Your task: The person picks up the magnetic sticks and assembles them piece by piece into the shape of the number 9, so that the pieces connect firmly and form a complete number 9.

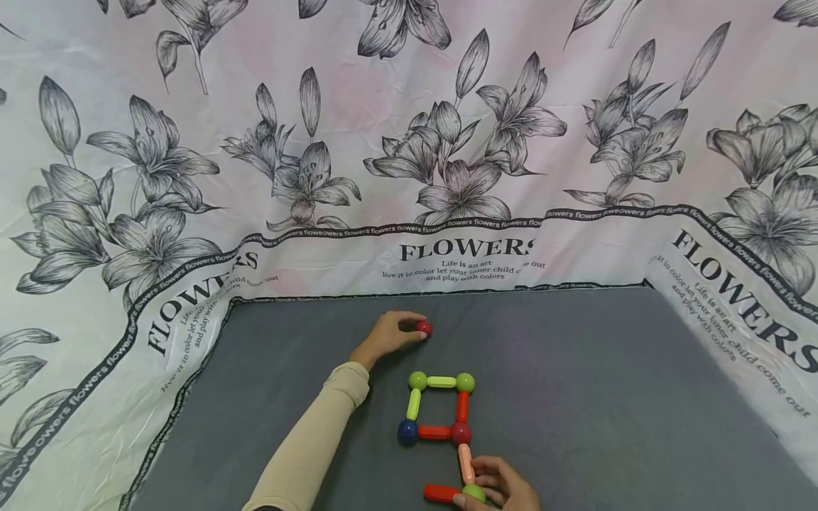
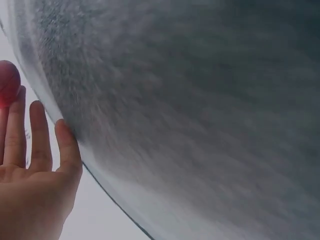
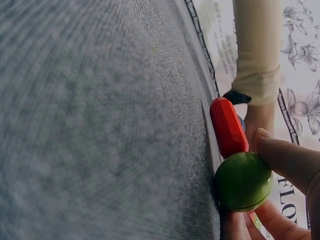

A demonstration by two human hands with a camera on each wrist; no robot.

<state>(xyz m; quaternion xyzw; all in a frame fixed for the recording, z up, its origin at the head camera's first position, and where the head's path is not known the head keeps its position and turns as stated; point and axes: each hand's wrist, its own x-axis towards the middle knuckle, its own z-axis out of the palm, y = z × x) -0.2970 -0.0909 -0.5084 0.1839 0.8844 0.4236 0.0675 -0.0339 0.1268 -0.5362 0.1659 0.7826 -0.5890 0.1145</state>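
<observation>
In the head view my left hand (image 1: 390, 332) reaches toward the back of the table and pinches a red ball (image 1: 424, 328) between thumb and fingers. The left wrist view shows that ball (image 2: 8, 84) at its left edge, by the fingertips. My right hand (image 1: 505, 486) grips a green ball (image 1: 473, 492) at the front. A red rod (image 1: 442, 493) sticks out leftward from this ball, and a peach rod (image 1: 466, 463) runs up from it to a dark red ball (image 1: 461, 432). That ball is one corner of a square of rods and balls, with a blue ball (image 1: 407, 432) at its left.
Two green balls, one at the upper left (image 1: 418, 381) and one at the upper right (image 1: 465, 382), form the square's far corners. Yellow-green and red rods (image 1: 434, 432) join the corners. A flower-printed cloth (image 1: 460, 255) rises behind the grey table surface (image 1: 575, 369).
</observation>
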